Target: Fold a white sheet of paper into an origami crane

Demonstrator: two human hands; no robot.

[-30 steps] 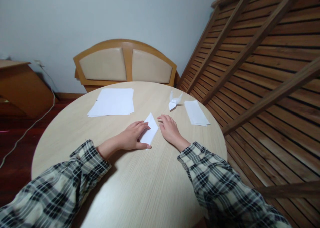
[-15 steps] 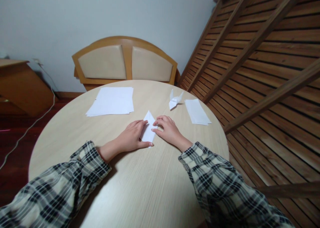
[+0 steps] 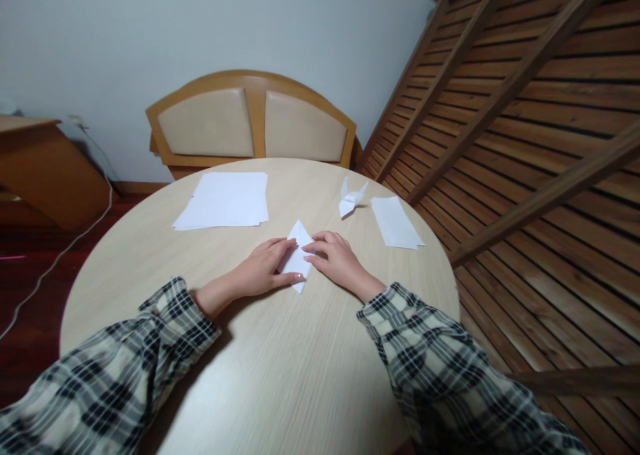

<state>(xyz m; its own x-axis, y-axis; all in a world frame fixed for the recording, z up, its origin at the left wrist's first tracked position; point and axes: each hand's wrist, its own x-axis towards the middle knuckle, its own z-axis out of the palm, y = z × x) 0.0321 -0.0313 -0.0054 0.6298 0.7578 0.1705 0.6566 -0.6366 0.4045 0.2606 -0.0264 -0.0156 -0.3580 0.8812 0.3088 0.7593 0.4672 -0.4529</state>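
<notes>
A white sheet of paper folded into a diamond (image 3: 299, 263) lies on the table between my hands, one point away from me and one towards me. My left hand (image 3: 265, 265) holds its left side, fingers along the upper left edge and thumb across the lower part. On the other side my right hand (image 3: 334, 258) grips the right edge, its fingers bent and thumb and index finger close together on the paper. Beyond my right hand stands a folded paper crane (image 3: 351, 200) with two raised points.
A stack of white paper sheets (image 3: 225, 200) lies at the table's back left. Narrower white paper pieces (image 3: 397, 223) lie at the right edge of the round table (image 3: 260, 375). Behind it is a padded wooden headboard (image 3: 257, 125); wooden slats (image 3: 530, 175) lean at the right.
My left thumb has slid up a little, so the diamond's lower point now shows. My right fingers have shifted slightly left over the paper. The crane and stacks stay put.
</notes>
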